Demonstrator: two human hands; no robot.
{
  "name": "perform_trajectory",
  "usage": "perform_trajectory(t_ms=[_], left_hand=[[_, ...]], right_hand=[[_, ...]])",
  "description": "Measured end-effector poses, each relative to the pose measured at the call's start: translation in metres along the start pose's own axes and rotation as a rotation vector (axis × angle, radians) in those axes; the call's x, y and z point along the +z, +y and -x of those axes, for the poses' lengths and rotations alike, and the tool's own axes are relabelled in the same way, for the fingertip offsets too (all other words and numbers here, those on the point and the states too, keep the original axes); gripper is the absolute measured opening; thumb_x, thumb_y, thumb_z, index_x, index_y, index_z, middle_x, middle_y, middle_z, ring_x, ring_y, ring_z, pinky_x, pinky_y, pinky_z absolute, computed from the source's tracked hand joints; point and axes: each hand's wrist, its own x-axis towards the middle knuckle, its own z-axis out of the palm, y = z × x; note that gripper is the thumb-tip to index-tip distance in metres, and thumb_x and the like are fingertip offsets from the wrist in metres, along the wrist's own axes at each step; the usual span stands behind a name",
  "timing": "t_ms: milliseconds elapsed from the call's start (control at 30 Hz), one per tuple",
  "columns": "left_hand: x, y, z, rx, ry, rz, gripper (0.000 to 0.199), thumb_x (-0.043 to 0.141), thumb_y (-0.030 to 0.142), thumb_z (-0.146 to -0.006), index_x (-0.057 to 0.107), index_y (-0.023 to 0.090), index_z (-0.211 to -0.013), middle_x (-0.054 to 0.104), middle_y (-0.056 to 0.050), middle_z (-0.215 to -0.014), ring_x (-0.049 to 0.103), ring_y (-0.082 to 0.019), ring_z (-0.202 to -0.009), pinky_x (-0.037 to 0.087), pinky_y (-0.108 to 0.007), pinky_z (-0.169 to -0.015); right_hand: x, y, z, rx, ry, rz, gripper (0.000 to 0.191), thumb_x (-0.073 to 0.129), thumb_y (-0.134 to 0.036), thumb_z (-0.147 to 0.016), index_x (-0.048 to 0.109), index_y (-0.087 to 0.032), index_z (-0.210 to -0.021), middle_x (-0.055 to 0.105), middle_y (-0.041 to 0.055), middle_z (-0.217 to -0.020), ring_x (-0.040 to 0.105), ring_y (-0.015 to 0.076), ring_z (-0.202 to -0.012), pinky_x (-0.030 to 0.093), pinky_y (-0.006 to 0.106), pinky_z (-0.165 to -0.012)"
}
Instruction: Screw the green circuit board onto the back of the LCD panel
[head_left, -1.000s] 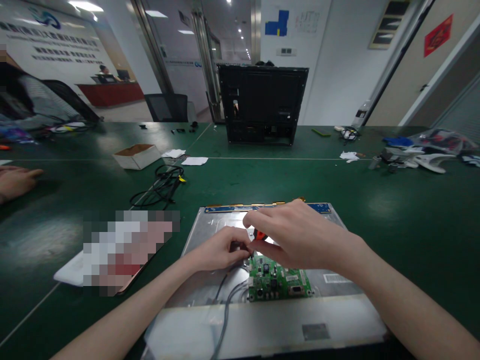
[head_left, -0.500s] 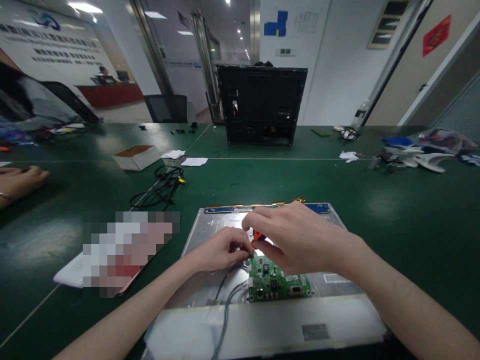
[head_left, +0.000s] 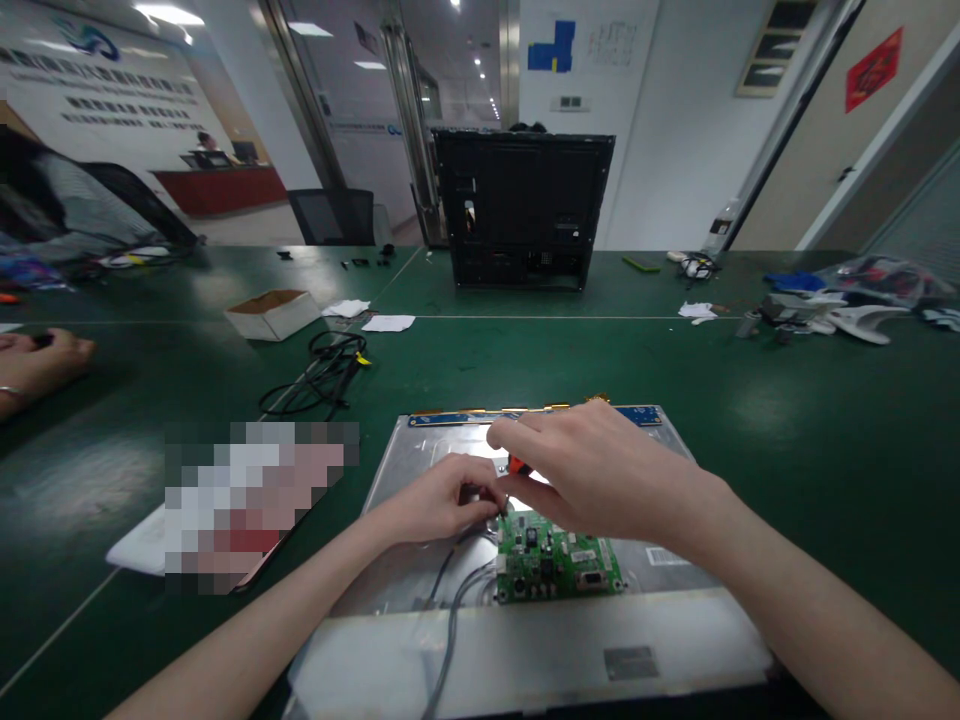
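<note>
A green circuit board (head_left: 536,560) lies on the silver back of a flat display panel (head_left: 675,640). My right hand (head_left: 592,465) is closed around a screwdriver with a red-orange handle (head_left: 517,465), mostly hidden by the fingers. Its tip points down at the board's upper left corner. Beside that corner, my left hand (head_left: 454,495) pinches with thumb and forefinger at the screwdriver's lower end; whether it grips the shaft or a small part is hidden. Grey cables (head_left: 454,630) run from the board's left side. A narrow blue board (head_left: 450,421) lines the panel's far edge.
Left of the panel lie a blurred-out flat item (head_left: 247,510) and a coiled black cable (head_left: 322,375). Farther back are an open white box (head_left: 274,315) and an upright black monitor housing (head_left: 525,210). Another person's hand (head_left: 45,365) rests at the left. Loose parts (head_left: 832,305) lie at right.
My right hand has shifted and turned slightly around the screwdriver handle. My left hand stays at the board's corner. The other person's hand at the left has moved a little.
</note>
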Motion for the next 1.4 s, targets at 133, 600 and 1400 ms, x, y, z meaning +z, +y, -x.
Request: perform_trajectory(t_ms=[133,600,1400], left_hand=[[0.001,-0.001,0.001,-0.024,-0.004,-0.015,0.011,0.056,0.018,-0.08,0.066,0.016,-0.082,0.068,-0.003,-0.079,0.061,-0.018,-0.076,0.049,-0.028,-0.07],[0.003,0.005,0.0,-0.035,0.048,-0.036,0.013,0.054,0.021,-0.081,0.065,0.016,-0.077,0.065,-0.002,-0.075,0.059,-0.018,-0.074,0.049,-0.027,-0.069],[0.0,0.006,-0.002,0.011,0.0,-0.01,0.013,0.054,0.015,-0.078,0.067,0.016,-0.082,0.068,-0.002,-0.078,0.061,-0.017,-0.073,0.048,-0.025,-0.067]], right_hand=[[0.008,-0.001,-0.004,0.019,0.064,0.052,0.014,0.055,-0.034,-0.094,0.054,-0.02,-0.092,0.067,-0.0002,-0.074,0.055,0.0133,-0.058,0.016,0.027,-0.049],[0.018,-0.003,-0.006,-0.041,0.144,-0.005,0.009,0.046,-0.024,-0.094,0.051,-0.019,-0.099,0.065,0.0003,-0.081,0.051,0.0127,-0.061,0.019,0.027,-0.05],[0.012,-0.005,-0.004,-0.008,0.127,0.019,0.008,0.05,-0.025,-0.092,0.055,-0.02,-0.088,0.064,-0.0017,-0.069,0.045,0.0122,-0.055,0.016,0.028,-0.05]])
